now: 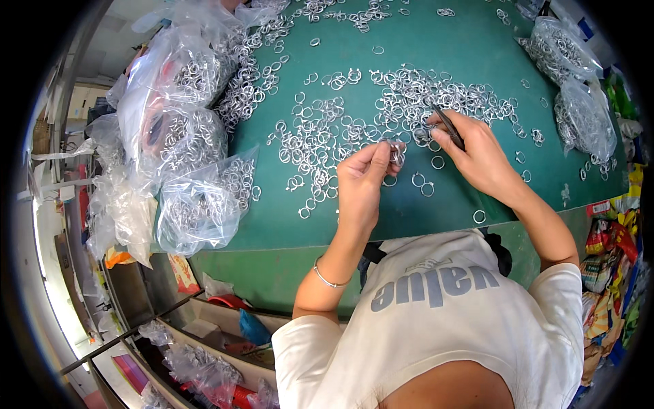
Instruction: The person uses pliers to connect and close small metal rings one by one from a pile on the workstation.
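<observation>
My left hand (361,183) is closed, with thumb and fingers pinching a few small silver rings (397,155) above the near part of the green table (286,228). To its right, my right hand (485,158) grips slim black tweezers (449,128) and reaches to the near edge of a heap of silver rings (470,99). The fingertips of that hand are bent in, and whether they also touch a ring cannot be made out. More loose rings (310,146) lie spread left of and beyond my left hand.
Clear plastic bags full of rings (194,140) crowd the table's left side. Two more bags (582,119) sit at the right edge. An open drawer (204,320) with bagged items is below on the left; colourful packets (606,259) hang at the right.
</observation>
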Demonstrator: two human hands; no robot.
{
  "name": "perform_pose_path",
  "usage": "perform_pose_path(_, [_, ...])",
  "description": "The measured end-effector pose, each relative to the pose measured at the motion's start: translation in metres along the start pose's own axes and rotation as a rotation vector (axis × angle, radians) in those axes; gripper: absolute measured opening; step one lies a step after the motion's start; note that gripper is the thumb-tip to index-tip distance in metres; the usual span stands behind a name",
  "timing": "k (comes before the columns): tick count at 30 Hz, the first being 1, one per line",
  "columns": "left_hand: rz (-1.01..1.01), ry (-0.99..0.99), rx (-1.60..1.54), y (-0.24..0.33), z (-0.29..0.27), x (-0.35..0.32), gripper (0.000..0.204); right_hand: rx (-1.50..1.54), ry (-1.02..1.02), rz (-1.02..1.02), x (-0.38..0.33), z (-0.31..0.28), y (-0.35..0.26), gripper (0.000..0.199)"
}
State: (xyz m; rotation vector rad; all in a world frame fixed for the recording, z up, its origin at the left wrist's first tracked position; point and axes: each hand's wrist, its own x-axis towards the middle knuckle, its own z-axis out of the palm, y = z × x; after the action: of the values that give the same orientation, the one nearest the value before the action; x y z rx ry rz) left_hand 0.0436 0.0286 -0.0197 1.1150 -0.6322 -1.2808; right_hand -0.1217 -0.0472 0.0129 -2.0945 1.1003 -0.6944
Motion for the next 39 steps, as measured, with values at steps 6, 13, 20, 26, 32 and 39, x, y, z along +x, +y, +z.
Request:
perform_pose_path(6, [0.169, -0.090, 0.116, -0.001, 0.007, 0.001, 0.016, 0.696, -0.538, 0.484, 0.005, -0.005, -0.011, 0.016])
perform_pose_path(13, [0.596, -0.001, 0.648, 0.012, 0.014, -0.008, 0.016, 0.717, -0.402, 0.421, 0.001, -0.003, -0.018, 0.013])
perform_pose_path(20, [0.701, -0.059, 0.819, 0.021, 0.012, -0.013, 0.008, 0.349, -0.192, -0.060, -0.008, -0.003, -0.019, 0.014])
perform_pose_path(26, [0.333, -0.230, 0.561, 0.029, 0.009, -0.011, 0.006, 0.216, -0.089, -0.291, -0.013, -0.005, -0.021, 0.012])
perform_pose_path(32, [0.262, -0.209, 0.411, 0.020, 0.008, -0.013, 0.011, 0.230, -0.145, -0.225, -0.017, -0.006, -0.026, 0.012])
perform_pose_path(39, [0.125, -0.325, 0.433, 0.027, 0.001, -0.014, 0.017, 0.219, -0.186, -0.256, -0.021, -0.005, -0.025, 0.013])
